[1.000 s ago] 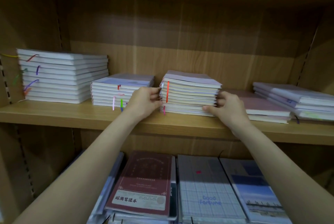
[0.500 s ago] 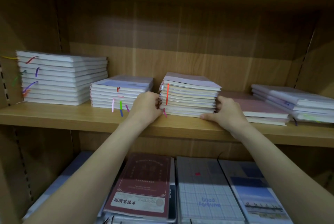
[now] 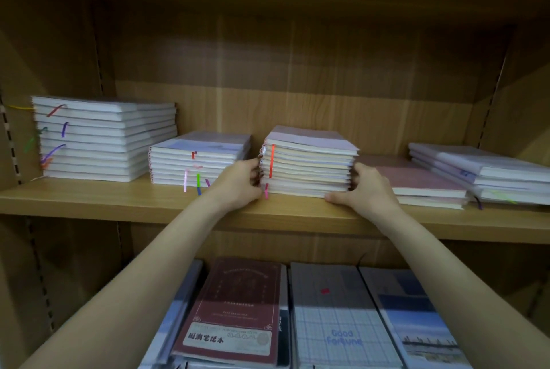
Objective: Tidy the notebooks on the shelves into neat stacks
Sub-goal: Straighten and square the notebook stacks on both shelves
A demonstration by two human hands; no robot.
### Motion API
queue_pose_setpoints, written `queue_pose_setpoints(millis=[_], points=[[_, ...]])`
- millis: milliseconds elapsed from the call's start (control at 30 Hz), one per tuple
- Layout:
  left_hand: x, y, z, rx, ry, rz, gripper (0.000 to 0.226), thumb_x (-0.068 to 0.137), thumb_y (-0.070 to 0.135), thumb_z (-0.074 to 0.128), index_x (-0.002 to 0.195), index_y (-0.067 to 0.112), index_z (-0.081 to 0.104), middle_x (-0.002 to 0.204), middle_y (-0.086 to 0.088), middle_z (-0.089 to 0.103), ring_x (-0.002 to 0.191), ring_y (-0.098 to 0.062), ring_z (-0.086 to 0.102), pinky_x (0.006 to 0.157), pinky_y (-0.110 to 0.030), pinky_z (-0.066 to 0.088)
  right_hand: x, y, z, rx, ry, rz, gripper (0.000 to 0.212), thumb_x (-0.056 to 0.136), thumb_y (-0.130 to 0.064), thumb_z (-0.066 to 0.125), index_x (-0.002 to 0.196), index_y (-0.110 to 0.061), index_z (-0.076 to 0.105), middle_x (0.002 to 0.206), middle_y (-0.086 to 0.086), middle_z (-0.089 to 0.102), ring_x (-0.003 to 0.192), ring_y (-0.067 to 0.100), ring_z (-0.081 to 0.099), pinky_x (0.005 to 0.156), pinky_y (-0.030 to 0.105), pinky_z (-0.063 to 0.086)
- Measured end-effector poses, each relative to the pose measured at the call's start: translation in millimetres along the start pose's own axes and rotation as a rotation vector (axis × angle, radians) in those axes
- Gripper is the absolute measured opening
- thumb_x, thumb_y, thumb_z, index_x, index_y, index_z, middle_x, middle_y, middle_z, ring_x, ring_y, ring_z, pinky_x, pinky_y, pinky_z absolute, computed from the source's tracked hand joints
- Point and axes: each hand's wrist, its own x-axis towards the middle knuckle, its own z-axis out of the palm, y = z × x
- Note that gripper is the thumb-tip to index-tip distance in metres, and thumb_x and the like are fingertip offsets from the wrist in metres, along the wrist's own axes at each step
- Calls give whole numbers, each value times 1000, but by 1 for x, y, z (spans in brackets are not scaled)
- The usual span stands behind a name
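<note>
A stack of several pale notebooks (image 3: 309,164) with an orange ribbon marker stands in the middle of the wooden shelf (image 3: 119,200). My left hand (image 3: 239,182) grips its left side, fingers curled against the spines. My right hand (image 3: 367,188) holds its right side, thumb along the bottom front corner. To the left stand a shorter stack (image 3: 193,160) with coloured ribbons and a taller white stack (image 3: 101,139). To the right lie a low pink-covered stack (image 3: 416,181) and a stack in clear covers (image 3: 488,172).
On the lower shelf lie a maroon notebook (image 3: 238,309), a grid-patterned "Good Fortune" notebook (image 3: 339,321) and a notebook with a landscape photo cover (image 3: 416,324). The cabinet side walls close in at left and right. The shelf's front strip is bare.
The middle stack has been pushed slightly back and squared between both hands. My left hand has slid lower along its side, and my view has shifted a little.
</note>
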Motion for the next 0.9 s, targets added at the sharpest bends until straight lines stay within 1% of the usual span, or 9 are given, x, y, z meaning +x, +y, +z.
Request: queue_pose_setpoints(millis=[67,167,267,333,433,533,633,800,900], points=[[-3,-2,-6,-229,-28,-17,62,80,-18,51,136,6,39,124,0,55,114,-11,54,95,-18,45,2,3,-3,207,-76,47,82,63,-25,86,134,-15,45,128,-1,55,120,19,50,102,32,40],[-2,-1,-10,-421,-26,-20,66,81,-16,43,142,6,33,135,-6,53,121,-14,52,102,-28,42,2,5,-8,553,-108,51,91,67,-16,82,143,-18,31,136,-3,48,127,14,43,106,33,37],[-2,5,-9,-485,-73,-8,66,83,-18,35,140,15,37,129,-2,57,112,-13,57,87,-23,48,3,6,-6,639,-124,27,72,78,-24,73,140,-24,36,137,-5,50,128,13,43,109,40,36],[0,4,-8,-546,-83,-6,71,85,-16,37,147,17,26,140,-1,48,119,-14,52,93,-27,46,4,3,-4,637,-119,11,57,87,-35,62,139,-26,40,133,-7,53,125,13,47,109,41,36],[4,9,-11,-696,-24,-5,67,89,-11,39,149,14,20,147,0,37,128,-15,43,99,-28,40,8,-1,-2,687,-71,40,53,93,-46,46,141,-27,35,132,-12,49,126,11,45,111,41,33],[8,20,-10,-783,-19,6,49,96,2,38,144,10,31,127,1,56,111,-10,54,87,-23,44,13,-5,1,717,-56,31,40,97,-46,37,133,-31,43,129,-12,53,124,10,47,109,37,34],[11,24,-8,-783,-24,1,39,101,19,34,139,13,40,121,3,58,97,-2,57,79,-19,47,19,-4,6,714,-18,61,57,96,-52,35,148,-32,20,149,-8,33,136,14,32,115,42,24],[12,21,-6,-747,1,-12,39,101,25,34,138,13,41,114,8,59,100,-4,55,93,-23,40,23,-2,9,651,16,30,55,97,-50,34,147,-28,26,147,-7,35,134,13,34,115,40,26],[14,16,-3,-705,14,-2,26,101,26,34,111,23,57,84,20,68,86,4,61,85,-17,44,25,-2,11,618,46,28,56,97,-49,35,147,-25,27,148,-5,35,135,13,33,115,39,25]])
